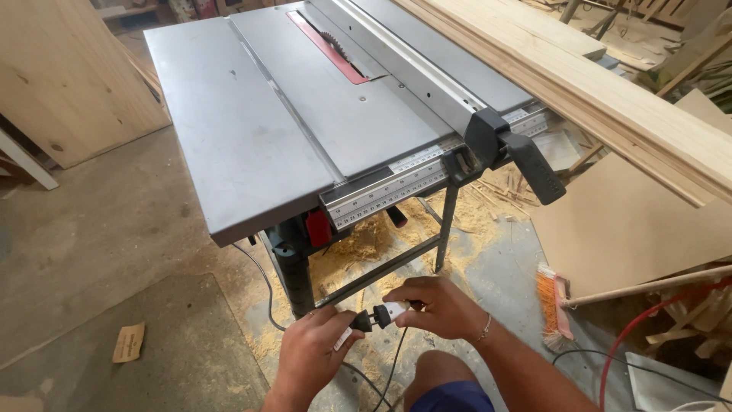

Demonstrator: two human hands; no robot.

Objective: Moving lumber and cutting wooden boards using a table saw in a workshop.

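Note:
My left hand (313, 357) grips a black plug (363, 320) on a black cable that runs off below. My right hand (438, 307) holds a white socket connector (394, 310) facing that plug; the two ends meet between my hands, low in front of a grey table saw (252, 145). The saw's round blade (330, 42) sits in a red insert (326, 46) at the back of the top. A black fence handle (526, 156) hangs over the ruler rail (396, 187) at the saw's front edge.
Long pale wooden boards (610, 99) lie across the saw's right side. Sawdust (366, 244) covers the floor under the saw. A broom with orange bristles (553, 301) lies to the right, near a red hose (633, 336). A plywood panel (61, 76) leans at the left.

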